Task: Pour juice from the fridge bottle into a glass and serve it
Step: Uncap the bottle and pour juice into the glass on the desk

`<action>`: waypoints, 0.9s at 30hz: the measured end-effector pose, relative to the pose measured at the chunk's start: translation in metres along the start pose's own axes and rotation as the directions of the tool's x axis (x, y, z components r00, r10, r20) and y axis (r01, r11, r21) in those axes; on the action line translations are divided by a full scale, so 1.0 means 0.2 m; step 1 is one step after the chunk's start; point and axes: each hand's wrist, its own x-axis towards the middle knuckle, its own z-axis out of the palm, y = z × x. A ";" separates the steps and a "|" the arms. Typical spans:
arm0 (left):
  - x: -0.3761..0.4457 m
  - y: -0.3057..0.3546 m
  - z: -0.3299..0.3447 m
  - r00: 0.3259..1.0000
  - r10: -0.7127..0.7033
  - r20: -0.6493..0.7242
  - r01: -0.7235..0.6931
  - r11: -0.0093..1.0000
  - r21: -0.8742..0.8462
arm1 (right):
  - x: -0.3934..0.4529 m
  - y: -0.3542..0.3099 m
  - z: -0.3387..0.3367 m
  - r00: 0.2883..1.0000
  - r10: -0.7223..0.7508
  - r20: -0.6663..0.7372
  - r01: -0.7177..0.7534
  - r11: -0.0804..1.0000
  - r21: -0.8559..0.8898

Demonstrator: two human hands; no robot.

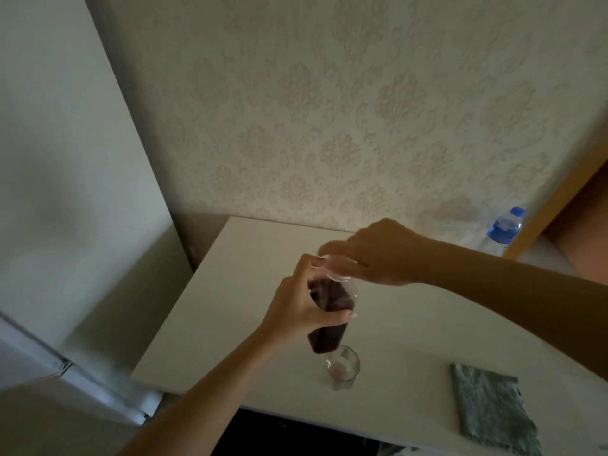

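Observation:
A clear plastic bottle (329,337) of dark red juice is held above the white table (411,324), tilted slightly with its top toward the wall. My left hand (296,307) wraps around its middle. My right hand (378,255) is closed over the bottle's top, fingers on the pale cap (335,274). Right below the bottle's base stands a short clear glass (341,368), upright on the table, with only a faint reddish trace at its bottom.
A grey-green cloth (493,413) lies on the table at the right front. A water bottle with a blue cap (503,230) stands at the back right beside a wooden frame (559,199). The white fridge (65,192) stands at left.

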 end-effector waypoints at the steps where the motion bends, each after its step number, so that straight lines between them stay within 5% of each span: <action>1: 0.01 0.00 0.00 1.000 0.007 -0.012 -0.007 0.999 0.048 | 0.02 -0.02 0.01 1.000 0.020 0.009 -0.019 1.000 -0.018; 6: 0.03 -0.02 -0.02 1.000 0.010 -0.026 -0.007 0.995 0.102 | 0.08 -0.04 0.03 0.977 0.209 -0.031 -0.197 0.955 0.222; 17: 0.01 -0.06 -0.06 0.989 -0.079 0.124 0.084 0.996 -0.035 | 0.06 0.02 -0.03 0.983 -0.165 0.081 0.153 0.979 0.135; 21: 0.02 -0.08 -0.08 0.991 -0.091 0.097 0.092 0.996 -0.004 | 0.03 0.01 -0.02 0.998 -0.003 0.065 -0.013 0.971 0.239; 27: 0.05 -0.08 -0.07 0.993 -0.076 0.092 0.072 0.997 0.040 | 0.08 0.00 0.05 0.996 -0.043 -0.077 0.037 0.996 -0.076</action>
